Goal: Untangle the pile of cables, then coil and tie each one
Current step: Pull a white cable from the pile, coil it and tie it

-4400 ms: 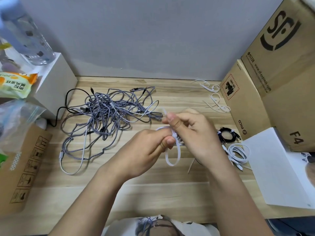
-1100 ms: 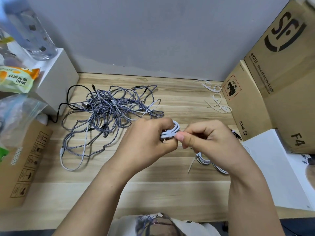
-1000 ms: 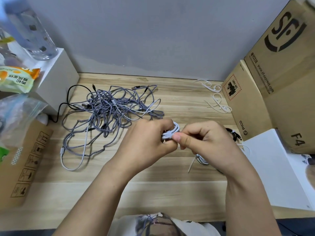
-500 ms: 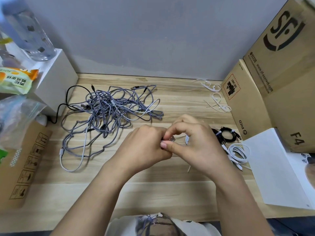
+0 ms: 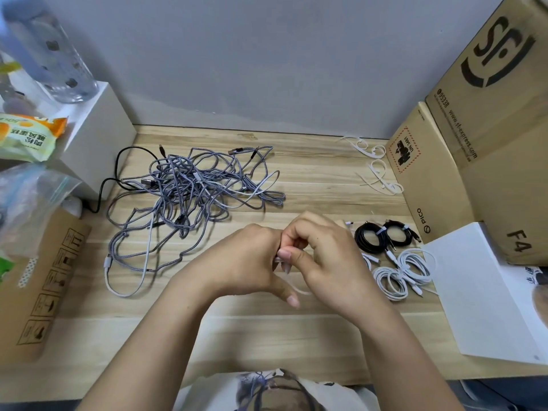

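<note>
A tangled pile of grey braided cables (image 5: 189, 197) lies on the wooden table (image 5: 311, 179) at the left. My left hand (image 5: 249, 262) and my right hand (image 5: 323, 256) press together at the centre, both closed on a small coiled white cable that is almost wholly hidden between them. A thin white tie end (image 5: 296, 287) sticks out below my fingers. To the right lie two tied black coils (image 5: 382, 237) and tied white coils (image 5: 403, 272).
Loose white ties (image 5: 376, 170) lie at the back right beside stacked cardboard boxes (image 5: 462, 161). A white sheet (image 5: 480, 292) rests at the right edge. At the left stand a white box (image 5: 98, 143), a bottle (image 5: 50, 60), snack bags and a brown carton (image 5: 38, 280).
My hands have closed together around the white coil, which showed between them a second ago. The right hand moved left off the finished coils, uncovering them.
</note>
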